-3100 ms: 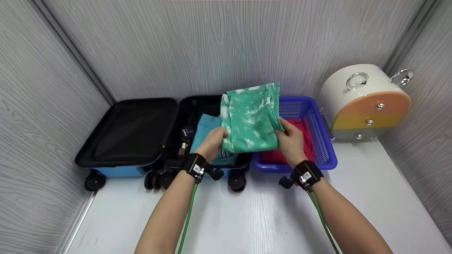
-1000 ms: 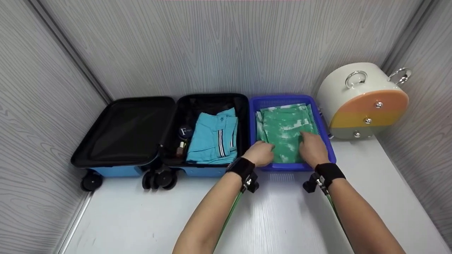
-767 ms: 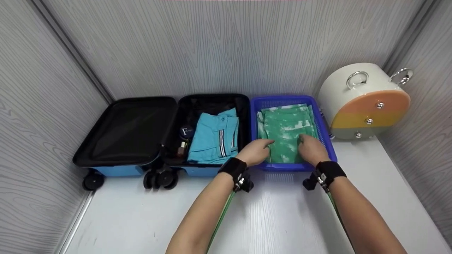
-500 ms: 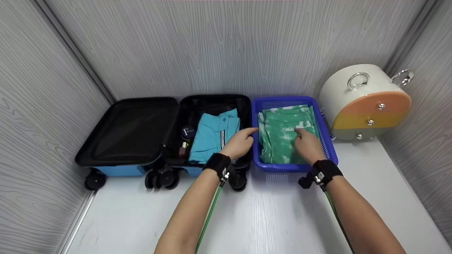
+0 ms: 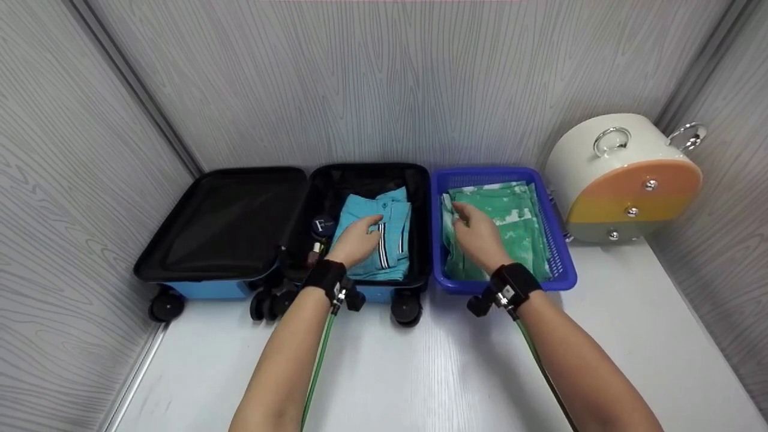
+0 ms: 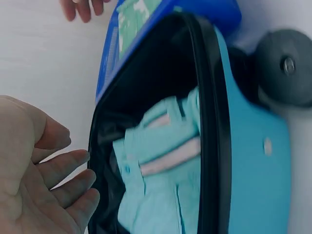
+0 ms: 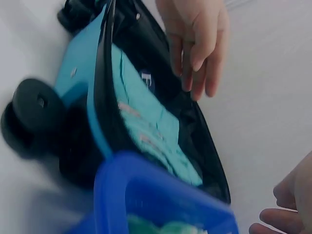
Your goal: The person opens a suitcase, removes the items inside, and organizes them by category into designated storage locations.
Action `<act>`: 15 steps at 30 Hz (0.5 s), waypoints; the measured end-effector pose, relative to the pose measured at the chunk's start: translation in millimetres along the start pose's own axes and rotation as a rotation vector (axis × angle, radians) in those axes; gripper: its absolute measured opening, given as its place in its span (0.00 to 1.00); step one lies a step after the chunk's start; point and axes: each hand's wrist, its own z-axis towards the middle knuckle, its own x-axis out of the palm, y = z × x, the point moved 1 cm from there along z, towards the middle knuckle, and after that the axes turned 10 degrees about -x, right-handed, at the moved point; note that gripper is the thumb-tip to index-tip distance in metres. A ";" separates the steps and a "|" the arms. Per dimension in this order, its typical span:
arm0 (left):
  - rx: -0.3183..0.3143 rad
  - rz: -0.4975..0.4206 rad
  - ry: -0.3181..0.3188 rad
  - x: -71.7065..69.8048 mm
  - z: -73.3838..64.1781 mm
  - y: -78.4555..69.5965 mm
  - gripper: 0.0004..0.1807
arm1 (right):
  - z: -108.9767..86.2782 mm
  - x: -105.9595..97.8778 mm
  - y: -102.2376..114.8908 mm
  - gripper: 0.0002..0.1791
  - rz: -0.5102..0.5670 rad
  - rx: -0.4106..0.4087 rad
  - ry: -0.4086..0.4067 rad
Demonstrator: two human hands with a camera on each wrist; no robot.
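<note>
My left hand [image 5: 358, 242] hovers over folded turquoise shorts [image 5: 396, 216] with a striped trim, inside the right half of an open suitcase [image 5: 366, 167]. Its fingers are loosely bent and hold nothing; the left wrist view shows the palm [image 6: 29, 185] apart from the cloth. Over the left side of a blue plastic basket [image 5: 567, 281] is my right hand [image 5: 480, 235], fingers relaxed and nothing in them. Beneath it, a folded green-and-white patterned garment [image 5: 519, 237] lies in the basket, partly hidden by the hand.
Beside the shorts sit a dark round container marked F [image 5: 324, 225] and a small bottle [image 5: 314, 254]. The suitcase's other half [image 5: 228, 228] lies at left, its wheels [image 5: 167, 306] facing front. Right of the basket stands a rounded cream box [image 5: 636, 198] with coloured drawers and ring handles.
Both hands held the green garment up earlier; it was then laid in the basket over red cloth and let go. Since then both hands have moved left, the left one over the shorts.
</note>
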 end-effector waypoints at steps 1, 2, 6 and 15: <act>-0.017 0.002 -0.012 -4.0 -0.8 4.8 0.27 | 1.6 5.6 4.7 0.27 0.026 -0.006 0.000; -0.037 0.003 -0.022 -7.7 -1.4 10.1 0.27 | 2.7 11.5 8.9 0.27 0.055 -0.006 0.006; -0.107 0.021 -0.055 -20.7 -4.3 30.4 0.29 | 6.8 36.1 22.6 0.28 0.110 -0.012 0.053; -0.255 0.031 -0.069 -33.4 -11.1 64.3 0.32 | 8.4 80.9 31.9 0.37 0.071 0.098 0.225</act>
